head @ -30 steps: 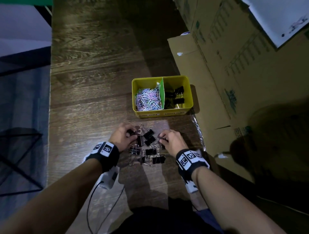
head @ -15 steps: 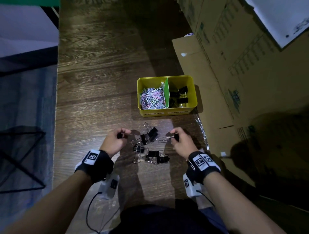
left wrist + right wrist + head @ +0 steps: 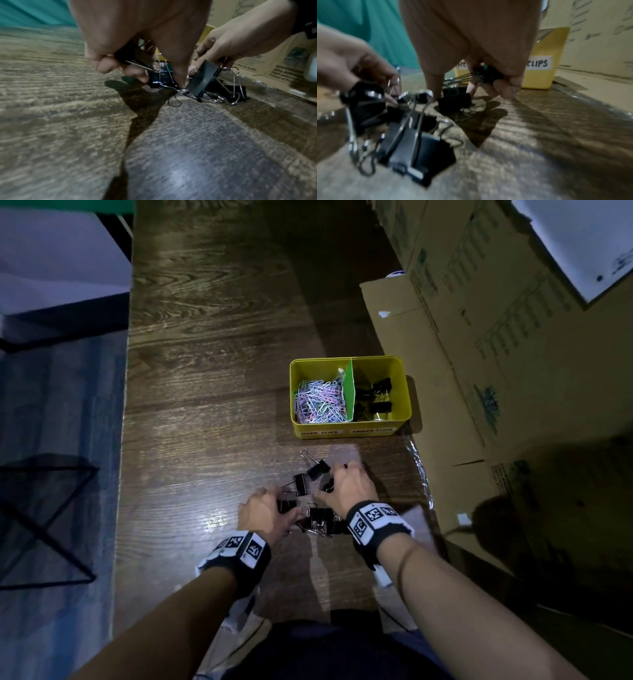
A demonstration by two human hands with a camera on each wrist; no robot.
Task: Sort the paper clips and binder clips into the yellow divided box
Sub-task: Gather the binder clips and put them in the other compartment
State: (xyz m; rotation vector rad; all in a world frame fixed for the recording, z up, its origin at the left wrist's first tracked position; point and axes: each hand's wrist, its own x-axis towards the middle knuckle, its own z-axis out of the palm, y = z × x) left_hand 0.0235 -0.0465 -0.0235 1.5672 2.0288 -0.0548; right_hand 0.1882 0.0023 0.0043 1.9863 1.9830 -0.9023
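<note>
A: Head view first. Yellow box [image 3: 349,430] sits on the table [image 3: 212,378], green divider down the middle. Paper clips [image 3: 320,402] fill the left compartment, and a few binder clips [image 3: 375,400] are already in the right one.

B: So the paper clips look finished?

A: I'd judge so; I see none loose. What's left is the pile [image 3: 308,498] of black binder clips near the box, with both hands in it: left hand [image 3: 262,513] and right hand [image 3: 349,486].

B: Left wrist view?

A: Left fingers [image 3: 102,66] are curled tight round a black clip [image 3: 135,55] held off the table, while another finger reaches down to the next clip [image 3: 161,78]. More clips lie just beside it.

B: And the right wrist?

A: Blurry, but the right fingers [image 3: 506,86] clamp a clip [image 3: 488,74] with its wire handles sticking out. The box [image 3: 544,56], labelled "CLIPS", stands close behind. Loose clips [image 3: 419,151] fill the foreground.

B: Progress?

A: Well along, I'd say. Several binder clips still to go in the right compartment.
</note>
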